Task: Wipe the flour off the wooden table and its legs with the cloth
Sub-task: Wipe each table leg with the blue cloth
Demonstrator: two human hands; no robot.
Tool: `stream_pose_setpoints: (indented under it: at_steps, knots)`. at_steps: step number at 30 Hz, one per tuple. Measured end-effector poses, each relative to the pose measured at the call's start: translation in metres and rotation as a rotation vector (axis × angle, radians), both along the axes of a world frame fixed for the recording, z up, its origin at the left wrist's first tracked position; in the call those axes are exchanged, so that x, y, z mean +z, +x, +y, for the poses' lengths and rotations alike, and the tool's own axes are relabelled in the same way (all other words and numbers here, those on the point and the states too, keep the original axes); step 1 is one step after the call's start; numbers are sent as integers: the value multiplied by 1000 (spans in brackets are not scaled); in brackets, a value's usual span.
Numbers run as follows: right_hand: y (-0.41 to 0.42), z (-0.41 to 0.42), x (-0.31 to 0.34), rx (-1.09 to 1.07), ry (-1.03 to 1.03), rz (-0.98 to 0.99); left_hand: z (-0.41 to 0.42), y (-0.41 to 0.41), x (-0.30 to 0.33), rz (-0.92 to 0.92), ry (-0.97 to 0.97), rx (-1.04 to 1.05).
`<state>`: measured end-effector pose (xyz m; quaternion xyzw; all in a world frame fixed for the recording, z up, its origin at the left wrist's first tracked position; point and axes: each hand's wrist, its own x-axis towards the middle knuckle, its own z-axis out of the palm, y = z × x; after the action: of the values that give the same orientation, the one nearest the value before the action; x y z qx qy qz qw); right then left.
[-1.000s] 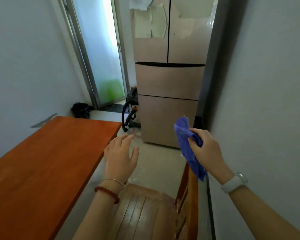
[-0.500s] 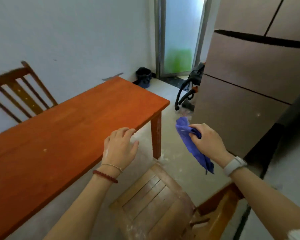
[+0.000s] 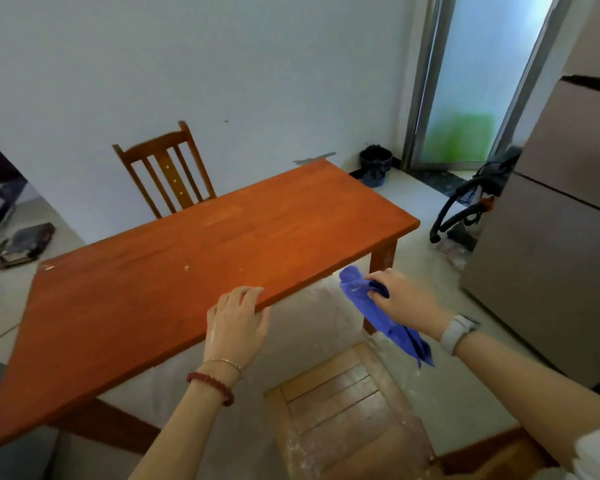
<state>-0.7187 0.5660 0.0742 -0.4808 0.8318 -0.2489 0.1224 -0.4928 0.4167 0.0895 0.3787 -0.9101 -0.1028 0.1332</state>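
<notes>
1. Far left, on the floor beyond the table's left end: a clutter of dark items (image 3: pixel 28 239), too blurred to identify.
2. Wooden table (image 3: pixel 174 271): orange-brown top, running from near left to far right. A few pale specks sit on the top near its middle, and a small pale mark lies at the far-left corner.
3. Slat-back chair (image 3: pixel 167 171) stands upright behind the table's far edge, against the white wall.
4. Left hand (image 3: pixel 236 323): at the table's near edge, fingers loosely bent with the tips over the edge of the top; holds nothing. Whitish dust shows along the side of the hand. Red bead bracelet (image 3: pixel 211 386) and a thin bangle on the wrist.
5. Second chair (image 3: pixel 347 407): only its slatted seat is visible, below and between the two hands, dusted white. The floor under the table's near edge is also dusted white.
6. Blue cloth (image 3: pixel 371 306): off the table, in the air just beside its near-right leg (image 3: pixel 381 261), the loose end hanging down toward the chair seat.
7. Right hand (image 3: pixel 400 299): fingers curled round the bunched upper part of the cloth. Pale watch (image 3: pixel 458 332) on the wrist.
8. Beyond the table's right end: dark bin (image 3: pixel 374 164) by the wall, frosted glass door (image 3: pixel 478 74), a vacuum hose (image 3: pixel 465 206) on the floor, and a beige refrigerator (image 3: pixel 551 220) at the right edge.
</notes>
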Motion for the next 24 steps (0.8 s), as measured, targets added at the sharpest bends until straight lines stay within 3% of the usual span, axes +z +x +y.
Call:
stream_pose_setpoints:
  at_steps: [6,11,18,24]
  knots:
    - [-22,1,-6,45,30,6,20,-32,-8,38,93,-4]
    - [-93,30,-25,49,9,-93,51,-93,-12,-2,82,-77]
    - [-268,100,-84,-52,18,-205,130,-264,-56,-129,175,-68]
    - [-358,183,-113,-253,50,-354,202,-396,-93,-160,341,-123]
